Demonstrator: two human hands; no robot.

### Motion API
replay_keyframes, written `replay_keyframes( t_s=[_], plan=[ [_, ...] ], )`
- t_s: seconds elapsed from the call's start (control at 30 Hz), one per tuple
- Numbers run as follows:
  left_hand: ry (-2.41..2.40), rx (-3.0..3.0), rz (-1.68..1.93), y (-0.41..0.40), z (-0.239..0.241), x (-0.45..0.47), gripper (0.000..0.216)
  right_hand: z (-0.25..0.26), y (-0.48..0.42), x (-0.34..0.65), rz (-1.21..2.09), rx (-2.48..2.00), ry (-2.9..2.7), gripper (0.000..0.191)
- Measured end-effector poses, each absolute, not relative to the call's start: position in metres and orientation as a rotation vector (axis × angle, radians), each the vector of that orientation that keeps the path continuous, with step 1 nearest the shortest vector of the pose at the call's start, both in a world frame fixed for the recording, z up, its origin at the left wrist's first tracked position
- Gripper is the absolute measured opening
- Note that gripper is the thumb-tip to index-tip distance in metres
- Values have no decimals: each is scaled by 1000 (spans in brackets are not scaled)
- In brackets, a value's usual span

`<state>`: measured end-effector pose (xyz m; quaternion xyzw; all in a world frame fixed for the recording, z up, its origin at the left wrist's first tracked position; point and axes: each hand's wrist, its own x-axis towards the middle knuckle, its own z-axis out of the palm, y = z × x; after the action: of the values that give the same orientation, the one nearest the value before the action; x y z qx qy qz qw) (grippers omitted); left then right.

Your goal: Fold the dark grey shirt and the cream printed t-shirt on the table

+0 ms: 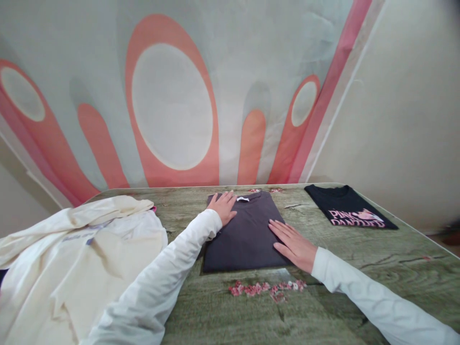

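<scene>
Charcoal shirt (246,242) between cream clothing pile (122,244), left, and black shirt (334,199), right

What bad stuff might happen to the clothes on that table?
The left hand and right hand lie flat on the folded dark shirt, so a sideways slide might wrinkle it or shift its folds.
The left sleeve passes close by the loose pale clothes and could brush them.
The black shirt lies near the table's edge, so a bump might push it over.
</scene>
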<state>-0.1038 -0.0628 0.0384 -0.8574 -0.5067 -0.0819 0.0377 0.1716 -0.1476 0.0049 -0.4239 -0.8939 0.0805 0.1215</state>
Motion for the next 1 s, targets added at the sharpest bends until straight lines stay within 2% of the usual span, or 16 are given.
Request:
replay_keyframes(
  t_s=[0.13,0.33,0.57,0.7,1.0],
  plan=[
    [-1329,-2776,-226,-112,59,-69,45,-6,-135,179,183,-1250,-2523,52],
    [-923,-3024,-275,-163,26,-35,58,-26,-107,210,67,-1454,-2456,52],
    [-939,-3011,-271,-161,12,-36,67,-21,-104,215,67,-1408,-2333,52],
    [-952,-3004,-279,-166,17,-35,66,-8,-125,195,131,-1275,-2492,51],
    [-1205,-2845,-188,-187,19,-68,68,3,-139,190,148,-1423,-2604,60]
  ],
)
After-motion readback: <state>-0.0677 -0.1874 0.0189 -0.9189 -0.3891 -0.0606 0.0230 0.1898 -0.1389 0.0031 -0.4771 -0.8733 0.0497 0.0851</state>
